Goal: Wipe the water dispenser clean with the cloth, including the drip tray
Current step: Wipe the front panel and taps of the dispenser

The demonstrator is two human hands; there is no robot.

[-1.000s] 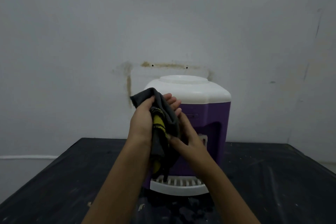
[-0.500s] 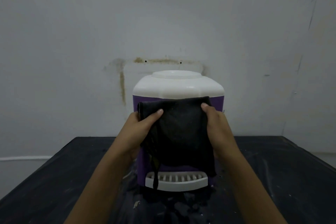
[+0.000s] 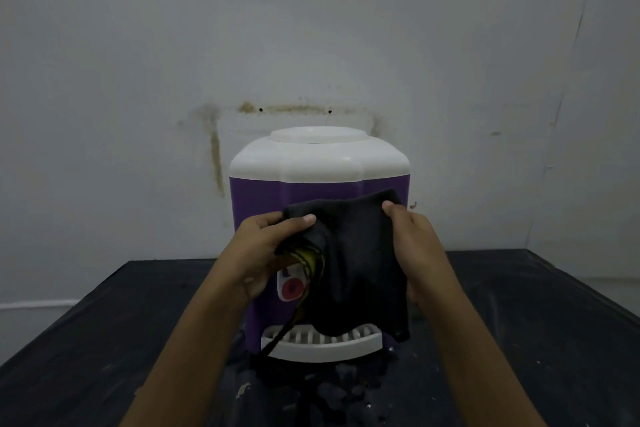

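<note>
The left hand [image 3: 263, 253] and right hand [image 3: 412, 246] are pinching the cloth [image 3: 360, 263] by its top corners, the left now bunching its side. The cloth is hanging lower than a moment ago, its hem reaching the drip tray [image 3: 322, 347] beneath the fingers, so wiping the water dispenser [image 3: 318, 166] looks about to begin. Whether the cloth is touching the purple front behind the fingers is hidden.

Bare forearms [image 3: 194, 340] lead to a bare left grip [image 3: 263, 246] and bare right grip [image 3: 415, 246].
</note>
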